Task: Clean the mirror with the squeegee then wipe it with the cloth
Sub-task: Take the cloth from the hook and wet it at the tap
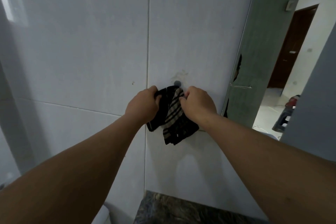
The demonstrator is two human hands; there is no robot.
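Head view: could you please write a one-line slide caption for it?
Both hands, left and right, grip a dark striped cloth against the tiled wall.

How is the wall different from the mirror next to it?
The wall is pale tile with grout lines, while the mirror shows a doorway and floor. The wall fills most of the view; the mirror is a strip at the right. Both hands hold the cloth against the wall, not the mirror.
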